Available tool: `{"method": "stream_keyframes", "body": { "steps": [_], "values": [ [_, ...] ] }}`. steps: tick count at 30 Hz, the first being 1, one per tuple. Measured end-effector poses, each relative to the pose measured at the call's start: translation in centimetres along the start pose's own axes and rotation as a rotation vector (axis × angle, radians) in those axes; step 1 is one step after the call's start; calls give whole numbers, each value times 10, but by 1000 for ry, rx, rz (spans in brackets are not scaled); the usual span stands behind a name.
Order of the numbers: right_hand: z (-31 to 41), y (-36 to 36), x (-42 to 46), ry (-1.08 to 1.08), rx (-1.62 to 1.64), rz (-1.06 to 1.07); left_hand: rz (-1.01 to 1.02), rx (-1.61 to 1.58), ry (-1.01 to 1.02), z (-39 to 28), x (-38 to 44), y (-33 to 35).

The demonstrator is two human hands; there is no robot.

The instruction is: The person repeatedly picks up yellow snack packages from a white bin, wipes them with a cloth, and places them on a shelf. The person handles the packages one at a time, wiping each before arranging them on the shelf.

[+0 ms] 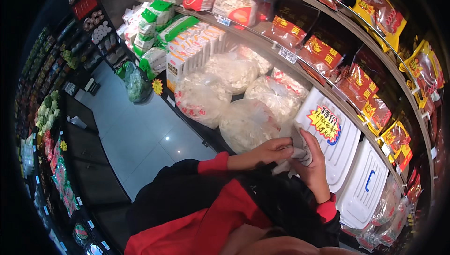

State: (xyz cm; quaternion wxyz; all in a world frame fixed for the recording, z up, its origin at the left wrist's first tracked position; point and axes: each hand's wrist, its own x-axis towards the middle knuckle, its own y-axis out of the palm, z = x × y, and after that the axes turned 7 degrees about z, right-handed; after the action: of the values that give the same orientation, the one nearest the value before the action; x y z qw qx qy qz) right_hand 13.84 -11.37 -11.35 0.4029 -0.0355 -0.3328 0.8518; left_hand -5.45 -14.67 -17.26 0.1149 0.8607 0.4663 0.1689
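Note:
In front of my body, my left hand [276,150] pinches one edge of a crumpled greyish-white cloth [300,145]. My right hand [314,163] grips the same cloth from the other side, its fingers curled around it. Part of the cloth hangs below, between the hands. Just beyond my left hand lies a clear plastic bag of pale dry food [246,123], one of several bulging bags on the low shelf. Beside my right hand is a white plastic box lid [342,153] with ridges. A yellow star-shaped price sign [324,123] sits on that lid.
A second white lidded box [365,184] has a blue handle. Red chilli packets [320,56] line the shelf above, behind a metal rail. Small cartons [195,53] and green-white packs stand farther left. A green plastic bag [137,84] is on the tiled floor [151,142]; produce racks line the left.

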Motion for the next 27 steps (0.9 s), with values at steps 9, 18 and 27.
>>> {"method": "stream_keyframes", "body": {
  "steps": [9, 18, 27],
  "values": [
    [-31, -91, -68, 235, 812, -665, -75, 38, -77, -2, 16, 14],
    [-47, -87, -95, 338, 803, -683, -31, 0, -205, 25, 28, 41],
    [-6, -40, -74, -57, -112, 68, -178, -589, -120, 38, 32, 64]
  ]
}}
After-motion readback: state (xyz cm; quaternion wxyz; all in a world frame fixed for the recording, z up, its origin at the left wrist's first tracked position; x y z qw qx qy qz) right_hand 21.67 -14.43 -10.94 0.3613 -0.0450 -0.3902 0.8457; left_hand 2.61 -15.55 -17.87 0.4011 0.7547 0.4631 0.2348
